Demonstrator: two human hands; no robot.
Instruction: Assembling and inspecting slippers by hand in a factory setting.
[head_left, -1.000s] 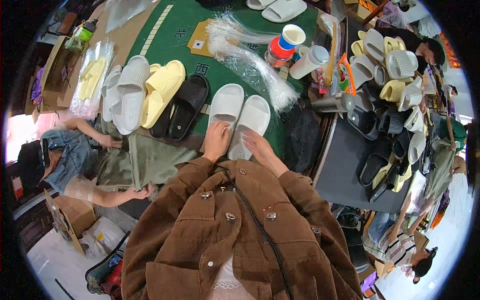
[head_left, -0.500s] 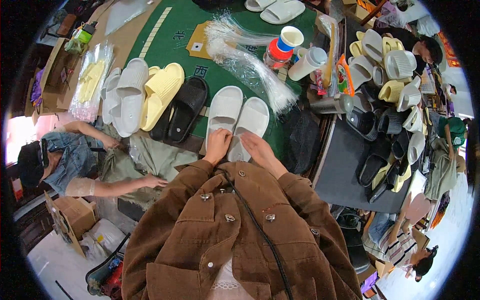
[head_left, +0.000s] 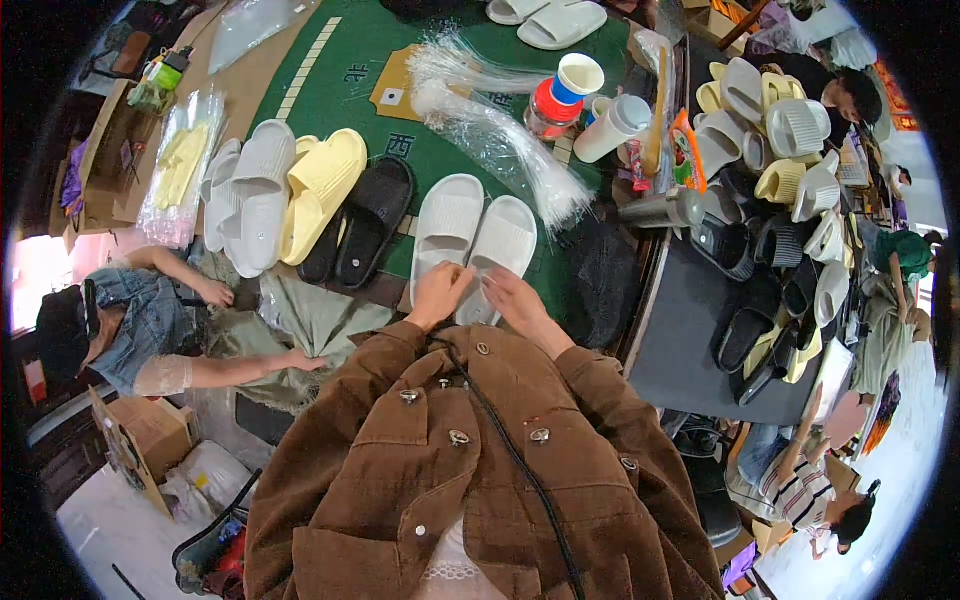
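A pair of pale grey slippers lies side by side before me on the green mat, toes pointing away: the left slipper (head_left: 447, 208) and the right slipper (head_left: 505, 238). My left hand (head_left: 440, 292) rests over the heel part of the left one, its fingers drawn together at the gap between the two. Close by, my right hand (head_left: 514, 302) is over the heel of the right one, fingers bent inward and thumb near them. The fingertips of both hands nearly meet, and anything small between them is too fine to make out.
Beyond the slippers lies a bundle of clear plastic strands (head_left: 500, 130), near a paper cup (head_left: 578, 78) and a white bottle (head_left: 615, 128). Left are black (head_left: 375, 220), yellow (head_left: 325, 190) and grey slippers (head_left: 258, 195). A co-worker (head_left: 150, 320) sits left; a slipper-covered table (head_left: 690, 350) stands right.
Both hands have shifted slightly at the heels. My left fingers have moved right toward the gap, and my right fingers have curled in more. The slippers stay in place.
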